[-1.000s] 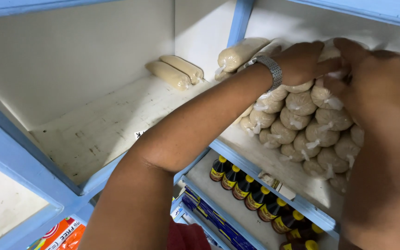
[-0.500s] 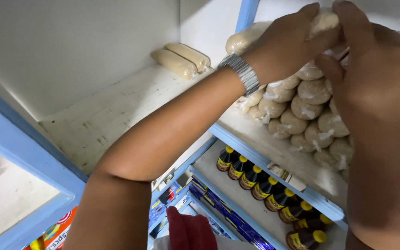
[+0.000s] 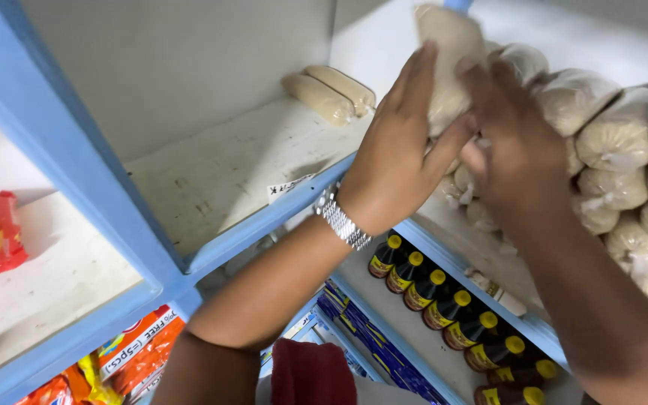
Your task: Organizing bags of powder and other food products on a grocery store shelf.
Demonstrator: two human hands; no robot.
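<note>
The packet [image 3: 448, 60] you hold is a clear bag of pale beige grain, stood upright above the stack of like bags [image 3: 624, 172] on the right compartment's shelf. Your left hand [image 3: 399, 161] wraps it from the left, fingers extended and closed against it; your right hand [image 3: 519, 150] grips from the right. The shelf [image 3: 219, 180] is white with blue edging [image 3: 264, 225]; two packets [image 3: 330, 91] lie at its back corner.
</note>
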